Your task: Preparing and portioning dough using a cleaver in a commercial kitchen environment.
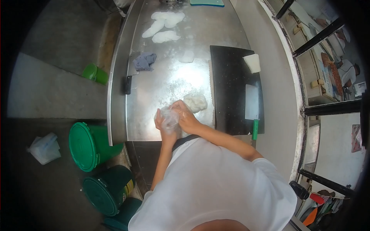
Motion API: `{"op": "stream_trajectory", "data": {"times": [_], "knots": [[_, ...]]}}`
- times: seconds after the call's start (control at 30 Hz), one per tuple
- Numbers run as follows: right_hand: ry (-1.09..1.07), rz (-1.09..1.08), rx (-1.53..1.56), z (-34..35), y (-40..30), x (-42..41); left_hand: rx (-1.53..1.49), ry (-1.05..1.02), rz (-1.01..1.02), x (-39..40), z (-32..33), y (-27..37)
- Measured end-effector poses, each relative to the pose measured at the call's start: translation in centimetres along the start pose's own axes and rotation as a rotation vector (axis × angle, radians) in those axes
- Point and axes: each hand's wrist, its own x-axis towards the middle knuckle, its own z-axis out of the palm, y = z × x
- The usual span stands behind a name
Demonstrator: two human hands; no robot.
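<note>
Both hands hold a clear plastic bag (170, 119) above the near edge of a stainless steel table (153, 115). My left hand (158, 121) grips the bag from the left side. The fingers of my right hand (185, 115) pinch its upper right part. Whether anything lies inside the bag is hard to tell. Just beyond my right hand a lump of pale dough (196, 102) rests on the metal. Farther up the table lie flattened white dough pieces (166, 36) and a smaller thin white piece (187, 57).
A black board (231, 86) on the right carries a green-handled knife (255, 130) and a cream-coloured block (252, 63). A crumpled grey-blue cloth (145, 61) lies at the left. Lidded green bins (82, 146) stand on the floor left of the table. A window (303, 111) runs along the right.
</note>
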Motion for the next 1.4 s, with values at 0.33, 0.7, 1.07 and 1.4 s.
{"op": "stream_trajectory", "data": {"times": [0.33, 0.7, 1.07, 1.4], "knots": [[-0.108, 0.017, 0.278, 0.8, 1.1, -0.1, 1.195, -0.273, 0.303, 2.1, -2.6, 1.6], [-0.313, 0.419, 0.209, 2.3, 4.7, 1.7, 0.859, -0.228, 0.480, 2.1, -3.9, 0.5], [-0.164, 0.308, -0.080, 5.4, 3.1, 4.0, 0.799, -0.195, 0.532, 5.2, -4.6, 1.2], [-0.028, 0.439, 0.105, 4.8, 6.4, 5.8, 0.839, -0.274, 0.393, 4.8, -1.4, 2.0]]}}
